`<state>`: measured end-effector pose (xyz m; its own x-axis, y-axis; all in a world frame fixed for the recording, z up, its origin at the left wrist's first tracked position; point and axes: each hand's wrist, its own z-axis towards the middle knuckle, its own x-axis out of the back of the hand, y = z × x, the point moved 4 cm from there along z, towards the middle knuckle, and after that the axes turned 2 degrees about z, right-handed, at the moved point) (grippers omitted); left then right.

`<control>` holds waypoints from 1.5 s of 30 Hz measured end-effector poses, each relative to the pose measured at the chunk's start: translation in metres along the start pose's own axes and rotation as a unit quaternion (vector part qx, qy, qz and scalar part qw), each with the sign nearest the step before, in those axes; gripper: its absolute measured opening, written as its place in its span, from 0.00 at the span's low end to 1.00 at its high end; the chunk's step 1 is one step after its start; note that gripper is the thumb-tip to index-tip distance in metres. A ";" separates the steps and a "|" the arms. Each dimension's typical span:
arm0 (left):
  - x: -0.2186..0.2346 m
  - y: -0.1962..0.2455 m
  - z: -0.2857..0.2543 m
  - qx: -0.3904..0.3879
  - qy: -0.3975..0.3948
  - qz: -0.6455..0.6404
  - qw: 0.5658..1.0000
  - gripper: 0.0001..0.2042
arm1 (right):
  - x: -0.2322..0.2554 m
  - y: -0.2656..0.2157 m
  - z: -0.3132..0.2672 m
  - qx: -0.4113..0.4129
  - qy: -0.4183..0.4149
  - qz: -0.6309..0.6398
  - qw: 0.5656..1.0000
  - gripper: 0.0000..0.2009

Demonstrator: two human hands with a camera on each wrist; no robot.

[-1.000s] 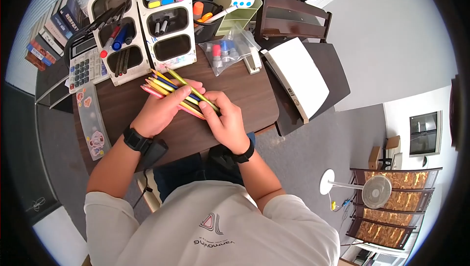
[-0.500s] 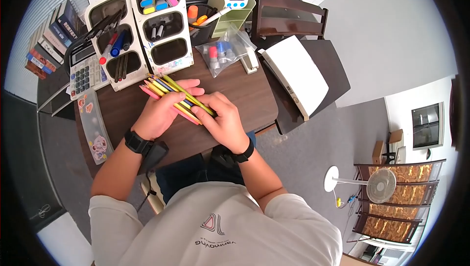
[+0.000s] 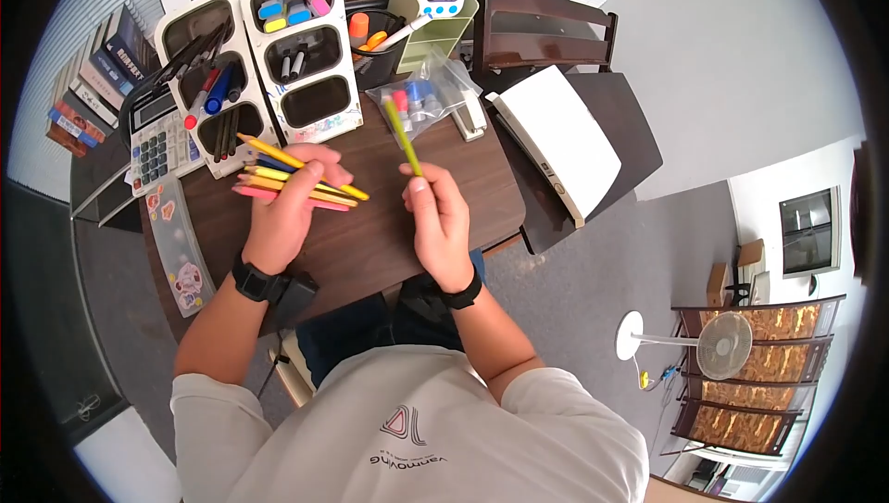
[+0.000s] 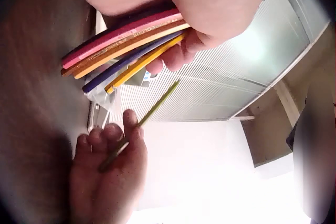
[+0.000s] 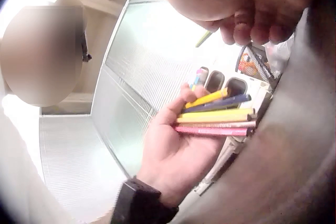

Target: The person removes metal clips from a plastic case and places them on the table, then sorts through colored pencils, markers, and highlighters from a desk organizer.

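Observation:
In the head view the left hand (image 3: 282, 216) grips several coloured pencils (image 3: 269, 172), yellow, blue, orange and pink, spread out like a fan above the desk. To its right, the right hand (image 3: 439, 225) pinches one yellow-green pencil (image 3: 404, 140) between thumb and fingers, its far end pointing away from the body. The left wrist view shows the bundle's ends, with a pink pencil (image 4: 121, 36) at one edge, and the right hand (image 4: 113, 166) apart from it. In the right wrist view the left hand (image 5: 181, 155) holds the bundle, a pink pencil (image 5: 212, 130) lowest.
Behind the hands stand white organizers (image 3: 354, 105) with pens and highlighters. A clear bag (image 3: 435, 100) with small bottles, a stapler (image 3: 469, 119) and a mesh pen cup (image 3: 375, 68) are at the back. A calculator (image 3: 159, 153) and stickered case (image 3: 178, 244) lie left, a white box (image 3: 560, 137) right.
The hands have moved apart. The right hand has drawn one yellow-green pencil out of the bundle and raised it upright to the right; the left hand keeps the others, which have turned and fanned out.

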<state>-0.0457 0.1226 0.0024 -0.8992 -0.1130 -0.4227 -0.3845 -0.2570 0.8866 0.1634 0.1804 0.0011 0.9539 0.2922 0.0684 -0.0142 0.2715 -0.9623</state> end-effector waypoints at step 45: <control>0.017 -0.002 -0.003 -0.071 0.235 0.073 0.967 0.06 | -0.085 -0.011 0.069 0.167 -0.198 -0.020 0.966 0.18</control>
<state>-0.0596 0.1185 -0.0073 -0.7351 -0.5720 -0.3639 -0.1985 -0.3316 0.9223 0.0618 0.2154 0.0242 0.7666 0.5862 0.2621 -0.1392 0.5501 -0.8234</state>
